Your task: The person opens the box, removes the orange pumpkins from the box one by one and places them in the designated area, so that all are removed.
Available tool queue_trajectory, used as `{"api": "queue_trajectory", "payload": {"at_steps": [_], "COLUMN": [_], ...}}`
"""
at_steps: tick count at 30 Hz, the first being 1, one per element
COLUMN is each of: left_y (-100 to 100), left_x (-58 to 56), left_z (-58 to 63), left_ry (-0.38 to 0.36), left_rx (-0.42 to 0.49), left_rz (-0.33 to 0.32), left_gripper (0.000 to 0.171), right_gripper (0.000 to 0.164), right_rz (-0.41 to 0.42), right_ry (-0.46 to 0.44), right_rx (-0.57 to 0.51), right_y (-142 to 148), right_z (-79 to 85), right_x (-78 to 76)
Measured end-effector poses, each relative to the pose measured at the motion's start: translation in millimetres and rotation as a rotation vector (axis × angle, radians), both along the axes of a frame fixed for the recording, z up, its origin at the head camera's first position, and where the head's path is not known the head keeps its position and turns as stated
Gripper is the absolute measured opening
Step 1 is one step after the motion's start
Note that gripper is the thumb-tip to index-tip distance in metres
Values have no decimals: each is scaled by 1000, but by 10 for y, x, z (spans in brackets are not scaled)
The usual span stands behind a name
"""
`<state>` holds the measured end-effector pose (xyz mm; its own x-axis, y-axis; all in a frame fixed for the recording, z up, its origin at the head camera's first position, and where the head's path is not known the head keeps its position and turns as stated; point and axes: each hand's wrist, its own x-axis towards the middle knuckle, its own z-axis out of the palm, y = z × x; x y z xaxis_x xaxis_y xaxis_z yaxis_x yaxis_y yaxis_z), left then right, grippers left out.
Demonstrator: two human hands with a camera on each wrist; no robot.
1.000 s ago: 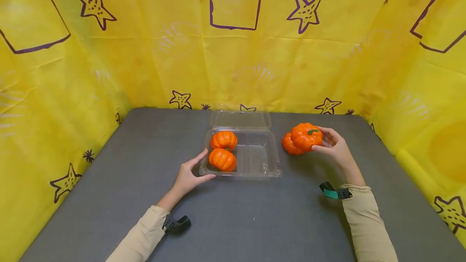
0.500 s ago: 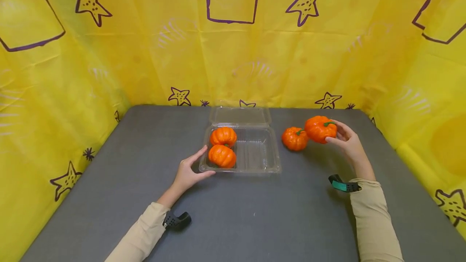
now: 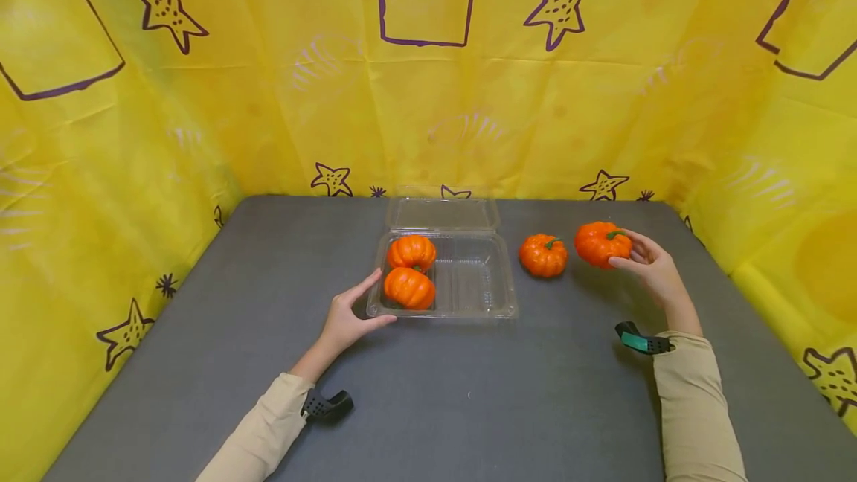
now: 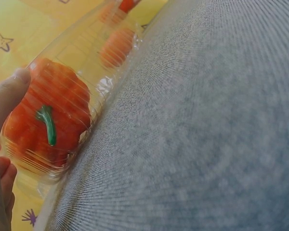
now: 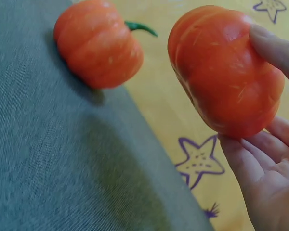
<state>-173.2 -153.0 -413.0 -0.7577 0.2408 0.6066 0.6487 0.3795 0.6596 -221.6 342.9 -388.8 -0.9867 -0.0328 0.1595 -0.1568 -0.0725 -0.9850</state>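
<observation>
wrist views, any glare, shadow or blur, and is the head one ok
Left wrist: grey woven-cloth tabletop soft and blurry toward the right, white glints on the clear plastic clamshell container; right wrist: dusky shadow on the tabletop, pale sheen on the held orange ribbed pumpkin; head: mostly crisp, though the container's transparent lid looks faint.

Right half of the clear container (image 3: 472, 285) is open from above; two pumpkins (image 3: 409, 288) fill its left half. My left hand (image 3: 348, 320) wraps the near-left corner, open lid (image 3: 443, 214) takes the far side. Loose pumpkin (image 3: 543, 256) blocks the straight low path from my right hand (image 3: 652, 270); small gap between it and the held pumpkin (image 3: 602, 244). Wide lane along the near counter (image 3: 469, 407). Yellow curtain (image 3: 428, 103) walls off the back.
</observation>
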Motion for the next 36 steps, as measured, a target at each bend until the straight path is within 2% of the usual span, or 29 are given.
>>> {"api": "queue_trajectory", "payload": {"at_steps": [4,10,17,26,36], "left_y": [-8,-7,-2,5,12], "left_x": [2,-24,-15,-15,-22], "left_z": [3,36,31,25,-8], "left_ry": [-11,9,13,6,12], "left_rx": [1,16,9,15,18], "left_rz": [0,-16,-16,-18,-24], "left_gripper": [71,71,71,70,70], "right_gripper": [43,52,70,75,77], "right_rz": [-27,-70,-132,-119,-91], "right_ry": [-19,-43,-123,-143,-161], "right_rx": [52,135,437,426,415], "right_y": [34,86,96,57,89], "right_z": [-87,-102,-126,-274,-351], "right_x": [-19,-42,-50,-131,-129]}}
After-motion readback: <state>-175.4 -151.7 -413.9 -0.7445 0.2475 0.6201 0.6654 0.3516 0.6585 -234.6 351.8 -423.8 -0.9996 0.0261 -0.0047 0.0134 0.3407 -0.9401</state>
